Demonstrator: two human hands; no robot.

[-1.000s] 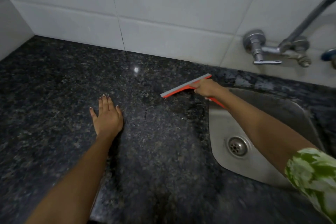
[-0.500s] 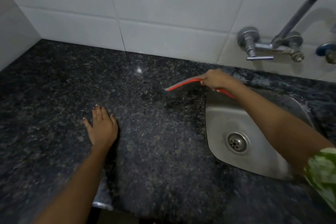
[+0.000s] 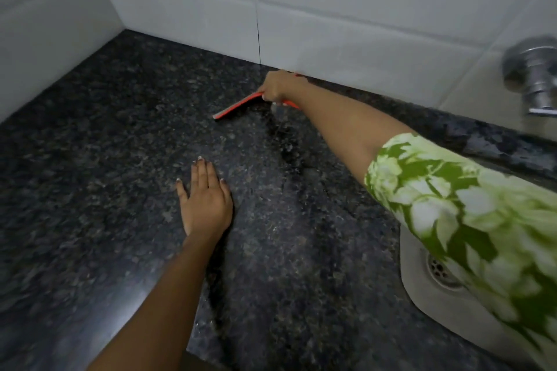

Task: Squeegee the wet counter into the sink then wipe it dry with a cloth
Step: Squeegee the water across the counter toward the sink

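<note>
Nearest, the left hand point(image 3: 205, 200) lies flat, palm down, fingers straight and together, on the dark speckled worktop point(image 3: 90, 175), holding nothing; off to the right, the steel sink point(image 3: 428, 304) with its drain shows partly under a green-and-white patterned sleeve point(image 3: 452, 214). Farther back, the right hand point(image 3: 275, 88) reaches toward the white tiled wall point(image 3: 331, 24), fingers curled round the handle of the orange squeegee point(image 3: 238, 105), whose blade seems to rest edge-down on the worktop, though blur makes contact uncertain. A tap point(image 3: 535, 72) sits at far right.
</note>
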